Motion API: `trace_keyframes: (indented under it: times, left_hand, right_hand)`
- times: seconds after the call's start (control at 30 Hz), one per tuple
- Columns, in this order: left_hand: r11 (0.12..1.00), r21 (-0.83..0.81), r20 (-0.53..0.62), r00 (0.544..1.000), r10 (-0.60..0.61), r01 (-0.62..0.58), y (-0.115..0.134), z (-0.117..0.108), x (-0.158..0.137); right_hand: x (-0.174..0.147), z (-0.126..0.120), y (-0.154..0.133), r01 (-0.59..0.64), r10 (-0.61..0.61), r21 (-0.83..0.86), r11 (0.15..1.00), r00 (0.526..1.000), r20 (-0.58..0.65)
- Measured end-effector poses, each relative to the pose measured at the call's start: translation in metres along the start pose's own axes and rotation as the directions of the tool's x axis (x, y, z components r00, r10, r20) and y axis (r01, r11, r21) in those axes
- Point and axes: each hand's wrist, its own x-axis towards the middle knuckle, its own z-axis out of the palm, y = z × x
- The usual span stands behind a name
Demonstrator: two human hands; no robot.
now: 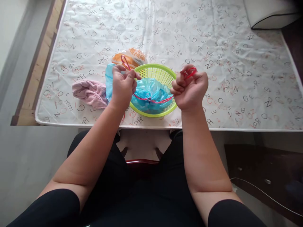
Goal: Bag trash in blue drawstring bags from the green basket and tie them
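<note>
A blue plastic bag [151, 86] sits in a lime-green mesh basket [163, 70], its top gathered. Around the gathered part runs a red string [163, 101], stretched out toward both sides. My left hand [124, 82] is closed on one end of it, and a red loop pokes up above the fingers. The other end is gripped in my right hand [189, 86], curled with a red loop over its top. Both hands are raised at either side of the basket. What lies inside the bag cannot be made out.
Behind my left hand lie an orange-and-clear plastic bag [130, 56] and more blue plastic [109, 78]. A crumpled pink cloth [91, 93] rests to the left. The letter-printed mattress-like surface [236, 94] ends just before my knees. A white object [270, 12] stands at the far right.
</note>
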Motion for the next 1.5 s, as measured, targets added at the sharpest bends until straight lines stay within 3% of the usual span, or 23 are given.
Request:
trace_keyframes:
  times: [0.13,0.27,0.57,0.8,0.93,1.07,1.23,1.33,1.5]
  left_hand:
    - [0.997,-0.066,0.055,0.998,-0.025,0.028,-0.002,0.012,-0.006]
    - [0.994,-0.097,0.209,0.977,-0.037,0.059,-0.005,0.017,-0.009]
    - [0.995,-0.082,0.520,0.854,-0.012,0.064,0.002,0.020,-0.022]
    - [0.997,-0.044,0.448,0.894,-0.034,0.060,-0.014,0.029,-0.020]
    - [0.987,-0.121,0.462,0.886,-0.034,0.102,-0.010,0.027,-0.020]
    - [0.975,-0.203,0.466,0.884,0.018,0.087,-0.007,0.021,-0.018]
    - [0.970,-0.225,0.455,0.890,0.023,0.090,-0.008,0.014,-0.016]
    - [0.976,-0.190,0.438,0.899,-0.013,0.107,-0.009,0.013,-0.015]
    - [0.975,-0.176,0.295,0.952,-0.083,0.139,-0.013,0.016,-0.010]
  right_hand:
    - [-0.008,0.020,0.001,-0.016,0.020,-0.059,0.998,0.998,0.066]
    - [-0.010,0.025,0.003,0.008,0.001,-0.088,0.996,0.996,0.093]
    - [-0.019,0.041,0.016,0.125,-0.112,-0.088,0.988,0.983,0.145]
    - [-0.022,0.041,0.009,0.058,-0.047,-0.035,0.998,0.966,0.255]
    - [-0.015,0.024,0.008,0.044,0.018,-0.185,0.982,0.948,0.319]
    - [-0.009,0.007,0.012,-0.043,0.146,-0.376,0.926,0.956,0.252]
    - [-0.009,-0.001,0.011,-0.064,0.197,-0.405,0.912,0.935,0.295]
    - [-0.006,-0.004,0.012,-0.054,0.149,-0.373,0.926,0.962,0.229]
    - [0.007,-0.015,0.017,-0.022,0.017,-0.220,0.975,1.000,-0.025]
